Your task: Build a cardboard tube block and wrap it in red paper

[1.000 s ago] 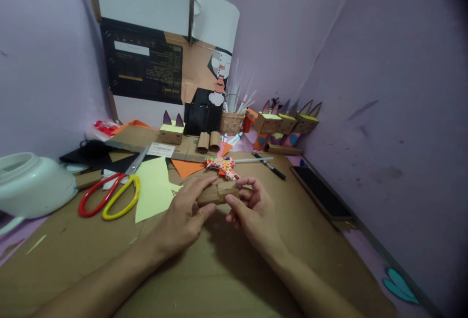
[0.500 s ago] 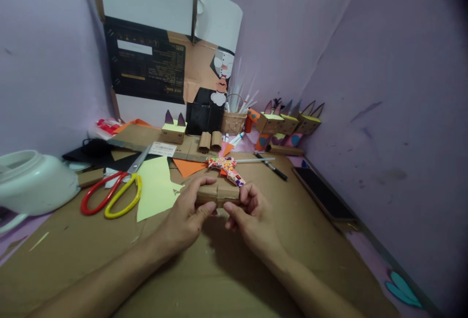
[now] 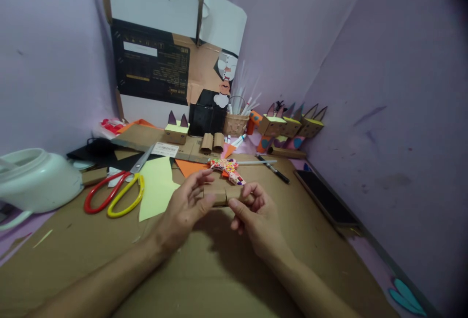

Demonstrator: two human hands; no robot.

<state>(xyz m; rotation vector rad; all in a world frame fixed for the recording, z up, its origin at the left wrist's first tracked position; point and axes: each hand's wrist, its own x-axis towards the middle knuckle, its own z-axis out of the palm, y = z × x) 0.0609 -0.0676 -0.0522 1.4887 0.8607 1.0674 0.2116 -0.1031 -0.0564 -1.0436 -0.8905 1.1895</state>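
Two short brown cardboard tubes meet end to end above the table. My left hand (image 3: 185, 208) has its thumb and fingers closed around the left cardboard tube (image 3: 216, 194). On the right cardboard tube (image 3: 235, 193), my right hand (image 3: 259, 214) pinches with thumb and forefinger, the other fingers curled beneath. Just beyond the tubes lies a flower-patterned tool (image 3: 223, 164), which looks like a glue gun, with a pale stick (image 3: 258, 162) at its back. Left of my left hand are yellow-green paper (image 3: 155, 193) and scissors with red and yellow handles (image 3: 126, 201).
A white pot-like vessel (image 3: 40, 176) stands at far left. Behind are an unfolded box (image 3: 151, 64), an eared cardboard head (image 3: 177, 135), two more cardboard tubes (image 3: 212, 143) and a basket (image 3: 236, 125) of sticks. A black marker (image 3: 274, 170) and a tablet-like device (image 3: 325, 197) lie right.
The two tubes have been turned slightly in my hands and stay together end to end. My left fingers have lifted and loosened a little. The view has shifted slightly.
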